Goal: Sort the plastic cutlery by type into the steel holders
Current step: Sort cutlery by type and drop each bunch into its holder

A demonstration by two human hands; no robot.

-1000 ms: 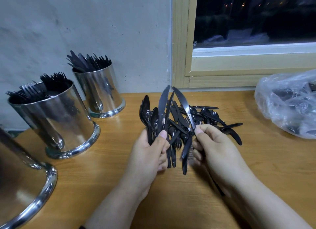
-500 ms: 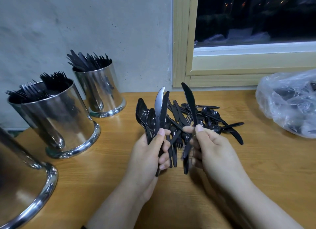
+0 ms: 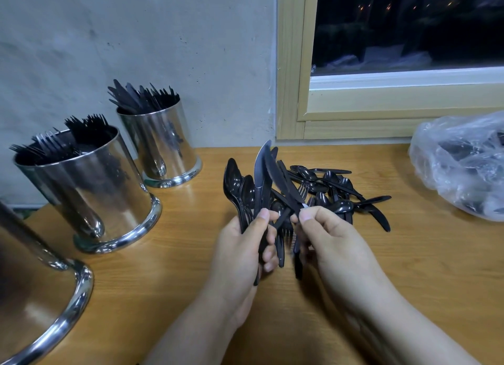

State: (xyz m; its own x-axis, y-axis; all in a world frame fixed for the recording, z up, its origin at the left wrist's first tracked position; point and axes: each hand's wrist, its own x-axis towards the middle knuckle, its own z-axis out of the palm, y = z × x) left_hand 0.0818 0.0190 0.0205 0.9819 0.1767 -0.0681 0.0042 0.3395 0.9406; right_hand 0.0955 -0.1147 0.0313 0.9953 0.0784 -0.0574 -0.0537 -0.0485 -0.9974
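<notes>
No brand, label or writing can be read on anything here. The pile (image 3: 335, 190) of loose black spoons, forks and knives lies on the wooden table (image 3: 169, 291) just below the window (image 3: 403, 64), and serves as the landmark. Left of the pile, against the grey wall, stands the far holder (image 3: 161, 143) with black knives standing upright in it; nearer and further left is the fork holder (image 3: 90, 190), filled with forks, tines up; a third holder (image 3: 35, 296) is cut off by the picture's left edge, its contents out of sight. Right of the pile sits a clear plastic bag (image 3: 461, 165) with dark cutlery inside. The left hand (image 3: 245, 250), at the pile's near left edge, is clenched around a bunch (image 3: 245, 190) of spoons and knives, their long axes roughly upright, bowls and blades pointing up and away, handles down through the fist. The right hand (image 3: 332, 244) pinches a knife (image 3: 281, 182) between thumb and forefinger; its blade slants up and left across the bunch, touching it. Both hands partly hide the pile's near side.
</notes>
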